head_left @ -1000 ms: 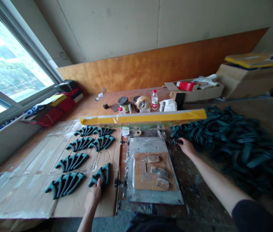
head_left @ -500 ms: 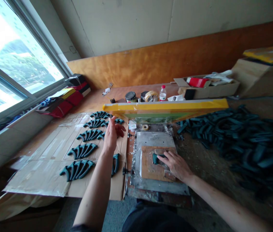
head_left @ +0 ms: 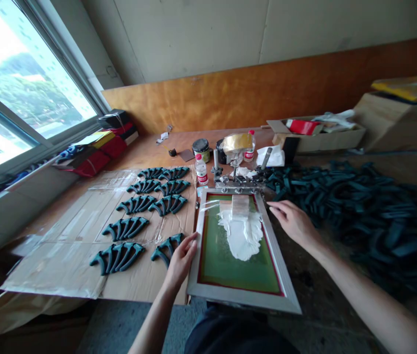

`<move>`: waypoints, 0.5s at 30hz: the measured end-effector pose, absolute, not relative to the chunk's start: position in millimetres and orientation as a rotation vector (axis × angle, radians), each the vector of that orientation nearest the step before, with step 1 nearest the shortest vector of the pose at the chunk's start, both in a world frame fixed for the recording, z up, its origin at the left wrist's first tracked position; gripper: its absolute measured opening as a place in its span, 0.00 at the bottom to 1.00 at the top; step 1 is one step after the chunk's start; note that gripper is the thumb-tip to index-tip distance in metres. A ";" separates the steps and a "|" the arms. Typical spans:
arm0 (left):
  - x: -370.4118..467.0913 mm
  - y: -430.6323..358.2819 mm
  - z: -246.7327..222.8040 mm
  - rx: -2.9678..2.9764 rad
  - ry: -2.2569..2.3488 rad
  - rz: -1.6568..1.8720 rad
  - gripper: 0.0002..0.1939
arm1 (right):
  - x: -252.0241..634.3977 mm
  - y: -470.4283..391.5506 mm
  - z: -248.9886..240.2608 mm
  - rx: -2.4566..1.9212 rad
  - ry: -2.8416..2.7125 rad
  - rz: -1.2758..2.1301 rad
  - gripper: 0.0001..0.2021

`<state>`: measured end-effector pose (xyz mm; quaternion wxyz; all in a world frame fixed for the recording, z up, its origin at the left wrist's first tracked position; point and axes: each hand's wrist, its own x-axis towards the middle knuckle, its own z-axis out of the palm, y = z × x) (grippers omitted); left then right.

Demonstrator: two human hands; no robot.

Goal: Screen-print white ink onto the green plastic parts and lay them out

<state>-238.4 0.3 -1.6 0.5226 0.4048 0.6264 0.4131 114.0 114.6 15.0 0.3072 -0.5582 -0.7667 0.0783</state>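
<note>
Rectangular green mesh screen (head_left: 236,275) in silver metal frame, flat at the near edge of the desk (head_left: 179,143). Left hand (head_left: 182,258): fingers curled at screen's left edge, presumably steadying it; grip cannot be told. Dark-green curved pieces (head_left: 119,250), fanned on brown cardboard sheet (head_left: 64,236), apparently for order. White paste (head_left: 243,241), pooled mid-screen. Right hand (head_left: 295,223): fingers bent near screen's far right corner, contact unclear. Pale rectangular block (head_left: 240,206), beyond paste. Grey metal clamps (head_left: 238,185), far edge, presumably anchoring the screen.

screen frame (head_left: 243,296): lies flat; green mesh (head_left: 223,270) carries white paste (head_left: 245,243), with a block (head_left: 240,206) at its far end;
left hand (head_left: 182,258): at the frame's left edge, fingers bent;
right hand (head_left: 294,224): beside the frame's far right corner; contact unclear;
dark green parts (head_left: 120,253): fanned on cardboard (head_left: 61,268) at left; heaped at right.
</note>
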 end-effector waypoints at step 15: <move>-237.0 36.2 84.1 0.883 1.469 1.317 0.34 | 154.6 169.4 -47.5 -1.793 -1.947 0.546 0.13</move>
